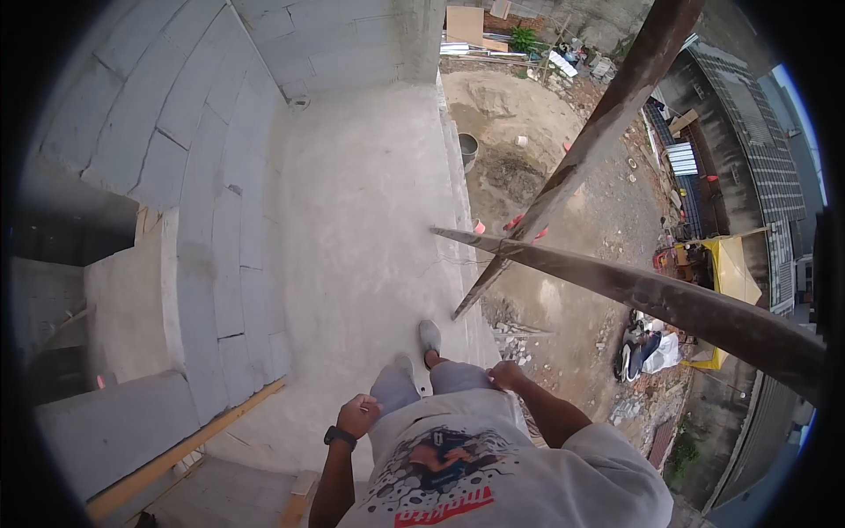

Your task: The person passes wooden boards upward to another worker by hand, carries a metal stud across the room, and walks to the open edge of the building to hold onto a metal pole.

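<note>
My left hand [358,415], with a dark watch on its wrist, hangs by the thigh on the left side of the view, fingers curled. On the other side, my right hand [506,376] touches the grey shorts [458,378], its fingers bent. What either hand holds, if anything, is too small to tell. My feet, in grey shoes [429,334], stand on the concrete floor [352,202]. Ahead and to the right, two dark beams [607,277] cross over the floor's edge, with thin wire at the crossing.
A grey block wall [207,255] runs along the left, with an opening and a wooden plank [185,449] below. Right of the floor's edge is a drop to dirt ground [546,299], with a bucket [467,148], rubble, a motorbike [630,345] and a yellow canopy [731,273].
</note>
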Demonstrator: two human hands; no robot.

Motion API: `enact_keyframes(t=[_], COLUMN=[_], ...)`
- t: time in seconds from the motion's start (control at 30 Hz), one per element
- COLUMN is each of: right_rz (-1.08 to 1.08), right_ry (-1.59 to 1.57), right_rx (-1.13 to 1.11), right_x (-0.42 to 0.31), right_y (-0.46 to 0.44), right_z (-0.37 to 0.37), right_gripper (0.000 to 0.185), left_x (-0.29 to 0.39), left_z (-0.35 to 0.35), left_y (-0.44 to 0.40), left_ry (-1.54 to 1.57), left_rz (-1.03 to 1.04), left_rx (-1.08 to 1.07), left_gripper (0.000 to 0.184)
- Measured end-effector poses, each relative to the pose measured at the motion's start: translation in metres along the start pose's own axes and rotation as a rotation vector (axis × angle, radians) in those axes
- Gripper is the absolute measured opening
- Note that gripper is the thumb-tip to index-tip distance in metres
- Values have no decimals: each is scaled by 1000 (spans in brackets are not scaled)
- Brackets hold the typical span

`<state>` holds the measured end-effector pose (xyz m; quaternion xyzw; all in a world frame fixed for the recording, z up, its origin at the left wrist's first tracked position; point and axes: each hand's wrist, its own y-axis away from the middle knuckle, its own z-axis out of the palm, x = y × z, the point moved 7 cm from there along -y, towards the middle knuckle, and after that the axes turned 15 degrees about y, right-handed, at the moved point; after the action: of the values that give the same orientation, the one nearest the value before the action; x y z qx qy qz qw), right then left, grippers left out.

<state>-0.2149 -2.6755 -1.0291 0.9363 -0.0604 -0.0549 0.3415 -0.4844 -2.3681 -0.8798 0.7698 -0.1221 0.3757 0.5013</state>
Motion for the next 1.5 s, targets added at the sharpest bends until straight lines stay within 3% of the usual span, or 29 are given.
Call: enact_keyframes(t=[0.07, 0.1, 0.2, 0.33, 0.4, 0.5, 0.63, 0.7, 0.77, 0.83, 0.9, 0.93, 1.0, 1.07, 1.1, 1.13, 1.2, 1.33, 1.4, 1.5], right_rz=[46, -15, 565, 500, 488, 521, 622, 442, 444, 625, 870, 1003, 1039, 1066, 1221, 1258, 1339, 1374, 1419, 1428], right_ry=[-129, -50, -968, -1177, -1168, -1254, -1334, -1055, -947, -1074, -1288, -1417, -1332, -1160, -1099, -1142, -1230, -1313, -1341, -1376], right_rx=[-202, -129, -286, -62, -24, -14, -22, 247, 326, 223, 105, 33, 10, -18, -22, -16, 15, 58, 110, 140], right_x=[24, 30, 66, 67, 61, 49, 30, 23, 7, -14, -47, -66, -108, -147, -179, -194, -211, -240, -249, -264], right_y=[0, -11, -6, -36, -44, -48, -32, -25, -14, -1, 25, 39, 43, 52, 62, 70, 84, 101, 105, 113], right_z=[-15, -15, -57, -94, -110, -105, -95, -88, -51, -21, -20, -26, -10, -33, -39, -44, -56, -26, -11, 1], right_gripper=[26, 22, 28, 34, 34, 34, 34, 34, 34, 34, 33, 33, 37, 43, 44, 42, 39, 41, 43, 47], left_x=[-3, -1, 12, 8, -9, -16, -132, -149, -165, -150, -84, -101, -154, -197, -198, -199, -164, -93, -26, 134], left_z=[21, 27, 32, 26, 19, 1, 4, 3, -11, -32, -52, -62, -91, -123, -136, -147, -157, -145, -115, -49], left_y=[11, 15, 9, -3, -14, -20, -55, -65, -72, -67, -36, -41, -58, -99, -107, -116, -137, -189, -199, -148], left_ry=[-41, -53, -100, -35, 7, -296, 68, 309, 350, 340, 282, 265, 227, -90, -262, -314, -417, -484, -382, -236], left_rz=[-20, -21, 7, -27, -26, -44, -298, -312, -318, -366, -447, -513, -650, -474, -381, -353, -274, -94, 90, 415], left_rx=[-6, 21, 117, 120, 98, 78, 9, -130, -244, -317, -346, -358, -371, -469, -524, -464, -346, -362, -371, -409], left_gripper=[42, 43, 46, 48, 50, 58, 70, 73, 71, 70, 70, 70, 70, 69, 69, 68, 66, 64, 61, 56])
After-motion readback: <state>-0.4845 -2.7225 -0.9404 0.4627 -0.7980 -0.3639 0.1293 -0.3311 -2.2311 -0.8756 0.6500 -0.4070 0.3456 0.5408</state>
